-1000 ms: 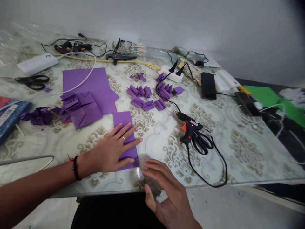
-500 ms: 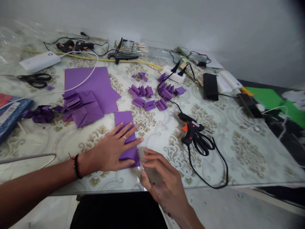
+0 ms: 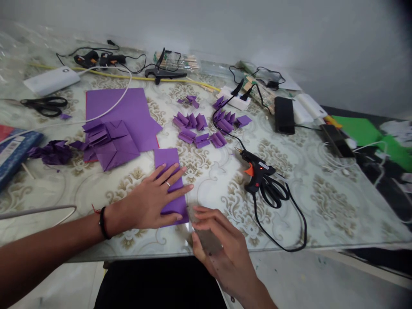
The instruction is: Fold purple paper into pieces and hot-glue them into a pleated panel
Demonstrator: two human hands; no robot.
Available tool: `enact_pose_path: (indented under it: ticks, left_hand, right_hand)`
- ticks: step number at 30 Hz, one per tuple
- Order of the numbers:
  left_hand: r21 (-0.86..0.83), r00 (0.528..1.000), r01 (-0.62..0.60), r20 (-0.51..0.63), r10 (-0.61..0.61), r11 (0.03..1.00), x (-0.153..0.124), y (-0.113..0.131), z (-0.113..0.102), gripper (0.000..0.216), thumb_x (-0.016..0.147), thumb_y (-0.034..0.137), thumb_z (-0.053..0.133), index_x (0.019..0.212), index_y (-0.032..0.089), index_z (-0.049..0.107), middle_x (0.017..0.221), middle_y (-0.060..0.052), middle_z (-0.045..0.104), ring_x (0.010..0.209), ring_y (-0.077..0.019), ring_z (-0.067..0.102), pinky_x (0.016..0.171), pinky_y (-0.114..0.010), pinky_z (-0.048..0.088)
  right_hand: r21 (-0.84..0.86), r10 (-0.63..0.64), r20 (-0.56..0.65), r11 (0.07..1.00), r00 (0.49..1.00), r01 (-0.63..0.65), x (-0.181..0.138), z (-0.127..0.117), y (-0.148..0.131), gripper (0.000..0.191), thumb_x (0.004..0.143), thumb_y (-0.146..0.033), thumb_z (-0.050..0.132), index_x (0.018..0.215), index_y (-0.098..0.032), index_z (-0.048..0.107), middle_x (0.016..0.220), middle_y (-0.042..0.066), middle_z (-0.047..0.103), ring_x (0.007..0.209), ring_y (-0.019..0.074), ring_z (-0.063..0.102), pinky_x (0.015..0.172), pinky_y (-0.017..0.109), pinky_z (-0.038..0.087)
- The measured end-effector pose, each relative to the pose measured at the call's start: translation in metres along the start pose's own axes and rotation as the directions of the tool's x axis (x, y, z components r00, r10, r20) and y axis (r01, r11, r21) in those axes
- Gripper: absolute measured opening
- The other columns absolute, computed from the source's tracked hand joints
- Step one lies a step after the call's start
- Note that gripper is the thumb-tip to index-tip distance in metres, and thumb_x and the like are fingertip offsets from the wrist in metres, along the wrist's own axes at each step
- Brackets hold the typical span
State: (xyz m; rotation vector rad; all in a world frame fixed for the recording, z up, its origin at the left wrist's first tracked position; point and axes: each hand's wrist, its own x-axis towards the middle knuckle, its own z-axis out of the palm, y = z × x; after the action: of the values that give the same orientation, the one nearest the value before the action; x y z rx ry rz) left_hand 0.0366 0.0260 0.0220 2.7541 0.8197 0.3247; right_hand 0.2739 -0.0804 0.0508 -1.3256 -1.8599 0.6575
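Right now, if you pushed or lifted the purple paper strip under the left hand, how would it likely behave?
The purple paper strip looks thin and flat, so it would probably flop when lifted. On the glossy table it likely slides easily, which may be why the left hand lies flat on it.

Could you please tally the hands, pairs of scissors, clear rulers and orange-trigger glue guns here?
Hands: 2, left hand, right hand
Pairs of scissors: 2, far-left scissors, right-side scissors
Clear ruler: 1, in the right hand
Orange-trigger glue gun: 1
Total: 6
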Motion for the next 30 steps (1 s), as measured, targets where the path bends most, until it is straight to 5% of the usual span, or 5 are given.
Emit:
enact_pose_path:
  ticks: [30]
  left_hand:
    - [0.022,0.999,0.005,0.037,-0.005,1.000,0.002,0.001,-0.003,0.081,0.101,0.067,0.065,0.168,0.024,0.048,0.182,-0.018,0.027,0.168,-0.0443,0.026,0.136,-0.067,0.021]
  right_hand:
    - [-0.040,-0.015,0.064,0.999,0.998,0.017,-0.031,-0.017,-0.008,0.018,0.090,-0.009,0.067,0.099,-0.025,0.066,0.105,0.006,0.076,0.112,0.0217,0.081,0.093,0.029,0.069]
